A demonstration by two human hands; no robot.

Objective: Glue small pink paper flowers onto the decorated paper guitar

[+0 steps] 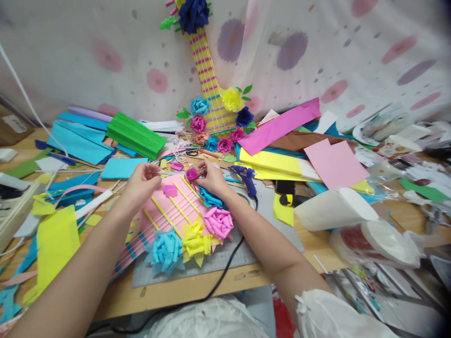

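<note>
Between the thumb and fingers of my right hand (212,179) is a small magenta paper flower (191,174), over the far edge of a pink paper guitar shape (160,213). My left hand (145,179) hovers at the far left side of that shape, fingers loosely curled and apart, with nothing visible in them. Yellow strips and strings cross the pink surface, and a magenta paper piece (170,190) lies on it. Blue (166,251), yellow (196,238) and pink (219,222) crepe flowers sit along its near right edge. A teal flower (210,197) is partly behind my right forearm.
A blue glue gun (246,178) lies right of my right hand, its black cord running over the table's front edge. Behind stands a yellow flowered guitar neck (207,75). Green crepe paper (136,135), yellow sheets (58,249) and a white roll (336,209) lie around.
</note>
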